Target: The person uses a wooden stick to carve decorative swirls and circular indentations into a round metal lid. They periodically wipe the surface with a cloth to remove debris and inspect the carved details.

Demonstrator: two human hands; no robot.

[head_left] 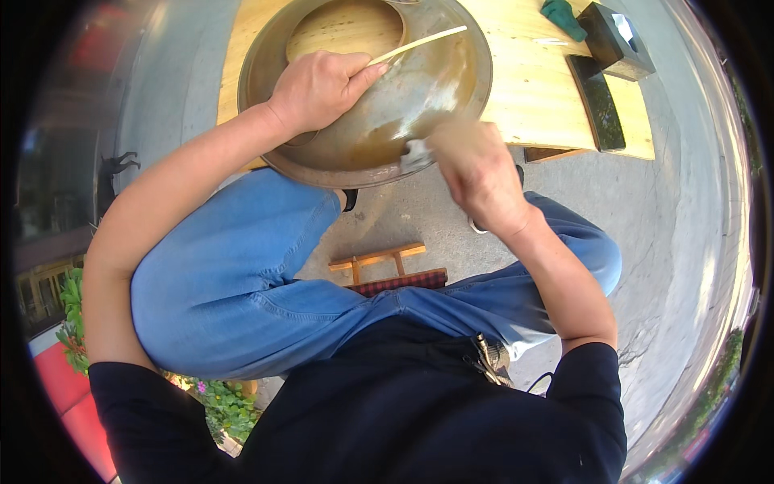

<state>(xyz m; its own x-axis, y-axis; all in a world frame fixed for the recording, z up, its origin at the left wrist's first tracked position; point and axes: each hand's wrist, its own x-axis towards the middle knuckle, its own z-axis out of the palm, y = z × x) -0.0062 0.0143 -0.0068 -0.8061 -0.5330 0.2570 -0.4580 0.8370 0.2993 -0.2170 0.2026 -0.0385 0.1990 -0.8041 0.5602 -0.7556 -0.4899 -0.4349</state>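
On the wooden table (528,89), the broad metal disc (439,77) with a round opening overhangs the near edge, and I judge that it could tip or slide if too much weight came onto that jutting rim. The left hand (322,90) sits over the opening's edge and the right hand (481,176) is by the near rim; the left is closed round a thin pale stick (423,43), while the right (blurred, so I cannot tell how tight its grip is) has a whitish wad (416,156) beside its fingers.
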